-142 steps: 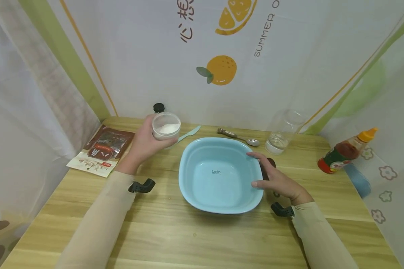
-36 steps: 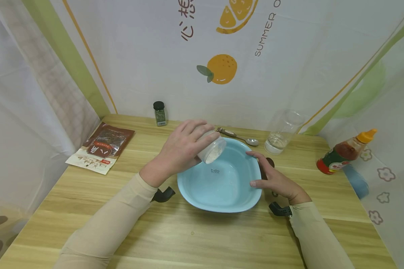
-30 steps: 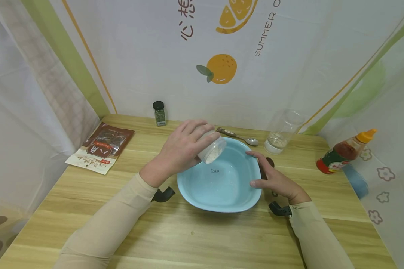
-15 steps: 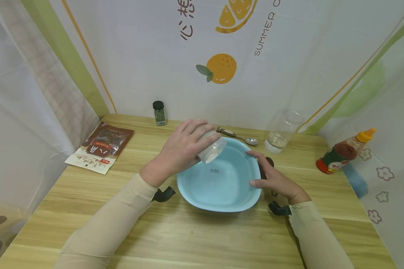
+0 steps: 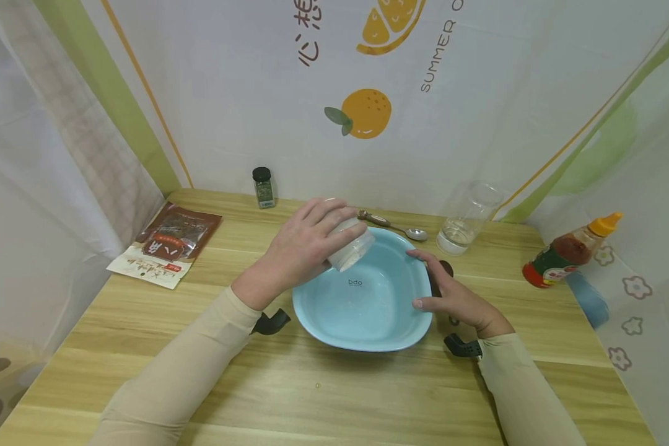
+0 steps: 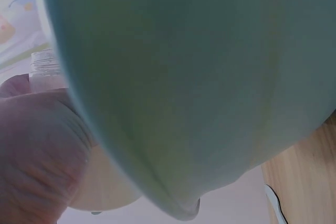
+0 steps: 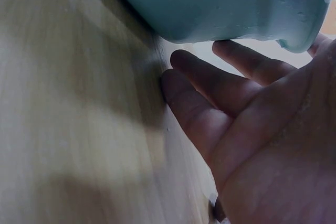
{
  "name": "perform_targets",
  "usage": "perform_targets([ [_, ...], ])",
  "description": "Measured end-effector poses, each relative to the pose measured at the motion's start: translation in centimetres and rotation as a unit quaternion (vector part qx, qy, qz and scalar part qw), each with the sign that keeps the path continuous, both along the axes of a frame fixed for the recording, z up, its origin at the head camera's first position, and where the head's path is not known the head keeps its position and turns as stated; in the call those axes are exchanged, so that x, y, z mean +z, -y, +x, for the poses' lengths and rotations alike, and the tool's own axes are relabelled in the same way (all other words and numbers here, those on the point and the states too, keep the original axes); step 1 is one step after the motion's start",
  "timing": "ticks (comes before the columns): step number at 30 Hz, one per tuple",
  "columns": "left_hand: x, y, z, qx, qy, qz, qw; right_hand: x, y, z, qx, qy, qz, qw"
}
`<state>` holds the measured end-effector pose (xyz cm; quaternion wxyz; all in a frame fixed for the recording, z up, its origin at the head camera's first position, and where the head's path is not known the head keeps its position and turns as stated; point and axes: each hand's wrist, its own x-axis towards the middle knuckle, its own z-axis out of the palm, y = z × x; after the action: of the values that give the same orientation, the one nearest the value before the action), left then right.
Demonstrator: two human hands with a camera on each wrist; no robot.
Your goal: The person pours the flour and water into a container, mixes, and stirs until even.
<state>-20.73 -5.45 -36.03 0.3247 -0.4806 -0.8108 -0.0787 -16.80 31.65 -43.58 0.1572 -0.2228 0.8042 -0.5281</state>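
My left hand [image 5: 306,244] grips a clear plastic jar [image 5: 350,251] from above in the head view. The jar, with white powder near its mouth, tips over the upper left part of a light blue basin [image 5: 368,344]. Nothing but a "bdo" mark and a few faint shiny spots shows on the basin's floor. With thumb inside and fingers outside, my right hand [image 5: 459,300] holds the basin's right rim. The right wrist view has those fingers [image 7: 210,85] spread along the outer wall. Much of the left wrist view is filled by the basin's side [image 6: 199,77].
A spice bottle [image 5: 264,189] and a brown packet [image 5: 170,241] are at the back left. Behind the basin lies a spoon [image 5: 393,226], with a tall glass [image 5: 461,226] of clear liquid beside it. A red sauce bottle [image 5: 565,255] stands far right. Something dark brown [image 5: 447,269] shows behind my right hand.
My left hand has carried the jar rightward from left of the basin and tipped it over the basin. The spice bottle is uncovered. My right hand has stayed; the last second shows hardly any movement.
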Motion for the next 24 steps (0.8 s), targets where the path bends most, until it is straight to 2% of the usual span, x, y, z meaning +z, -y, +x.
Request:
perform_targets([
  [24,0.18,-0.09,0.05,0.004,-0.003,-0.016,0.9999,0.06,0.06,0.05,-0.001,0.0,0.005,1.0],
])
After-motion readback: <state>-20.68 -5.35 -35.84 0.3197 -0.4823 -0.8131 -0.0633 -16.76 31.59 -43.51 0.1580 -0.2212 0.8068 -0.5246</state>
